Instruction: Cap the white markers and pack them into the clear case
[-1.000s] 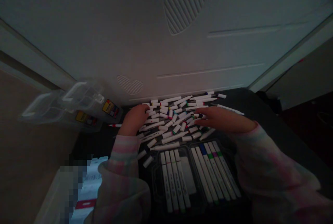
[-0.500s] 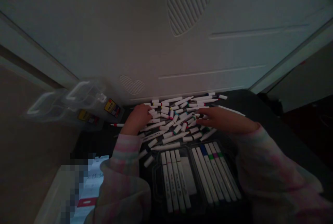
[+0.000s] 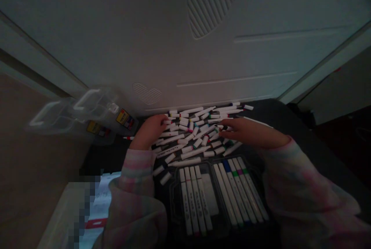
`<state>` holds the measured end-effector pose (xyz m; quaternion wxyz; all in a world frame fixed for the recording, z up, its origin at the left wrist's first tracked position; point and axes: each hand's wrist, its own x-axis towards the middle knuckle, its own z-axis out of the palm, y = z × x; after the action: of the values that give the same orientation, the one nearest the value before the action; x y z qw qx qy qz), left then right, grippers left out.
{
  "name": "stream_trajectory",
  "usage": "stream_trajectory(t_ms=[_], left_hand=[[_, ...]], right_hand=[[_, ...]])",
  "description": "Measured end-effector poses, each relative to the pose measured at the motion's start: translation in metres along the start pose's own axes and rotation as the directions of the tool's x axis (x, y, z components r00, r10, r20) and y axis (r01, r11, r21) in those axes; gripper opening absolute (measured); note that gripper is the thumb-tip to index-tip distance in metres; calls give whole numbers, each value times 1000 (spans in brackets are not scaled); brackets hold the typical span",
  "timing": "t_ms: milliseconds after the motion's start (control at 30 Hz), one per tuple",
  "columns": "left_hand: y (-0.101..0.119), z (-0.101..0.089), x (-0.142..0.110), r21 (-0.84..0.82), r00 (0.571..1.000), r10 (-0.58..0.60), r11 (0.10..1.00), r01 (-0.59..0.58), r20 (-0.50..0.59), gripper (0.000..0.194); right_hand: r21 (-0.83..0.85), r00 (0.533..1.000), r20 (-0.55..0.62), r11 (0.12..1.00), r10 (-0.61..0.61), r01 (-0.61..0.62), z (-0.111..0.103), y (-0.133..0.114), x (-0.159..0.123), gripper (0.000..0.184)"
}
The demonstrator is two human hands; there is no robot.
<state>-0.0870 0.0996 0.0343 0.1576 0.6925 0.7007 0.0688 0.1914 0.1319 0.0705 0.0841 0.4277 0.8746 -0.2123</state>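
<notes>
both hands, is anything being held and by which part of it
Cannot be told: a white cylindrical marker or cap with black on it shows between the fingers of the right hand, and the left hand hides its own grip.

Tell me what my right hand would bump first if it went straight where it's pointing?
Probably the loose white markers just beyond the fingertips of your right hand, though depth is hard to judge here.
</notes>
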Motion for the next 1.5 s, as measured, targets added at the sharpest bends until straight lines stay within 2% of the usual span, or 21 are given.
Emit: stream_trajectory(t_ms=[267, 467, 567, 667, 867, 1333, 1500], left_hand=[[-9, -15, -10, -11, 996, -87, 996, 87, 22, 26], [-10, -10, -6, 9, 997, -79, 997, 78, 23, 23], [-3, -3, -2, 16, 999, -25, 1000, 25, 21, 22], [12, 5, 2, 14, 995, 86, 996, -87, 47, 22], [44, 18, 0, -11, 950, 298, 954, -298, 89, 18], [60, 23, -5, -13, 891, 432, 900, -435, 141, 17], [71, 26, -10, -32, 853, 500, 864, -502, 150, 13]], right_hand=[[17, 1000, -1, 1000, -20, 20, 2, 6, 2, 36], [-1, 999, -32, 999, -32, 32, 2, 7, 1, 35], [-5, 999, -51, 1000, -12, 12, 1, 9, 0, 35], [15, 999, -52, 1000, 1, -1, 0, 11, -1, 33], [55, 999, -48, 998, 8, -5, -3, 12, -3, 32], [82, 998, -58, 997, 3, 1, -8, 10, -7, 29], [103, 997, -71, 995, -6, 13, -8, 13, -7, 32]])
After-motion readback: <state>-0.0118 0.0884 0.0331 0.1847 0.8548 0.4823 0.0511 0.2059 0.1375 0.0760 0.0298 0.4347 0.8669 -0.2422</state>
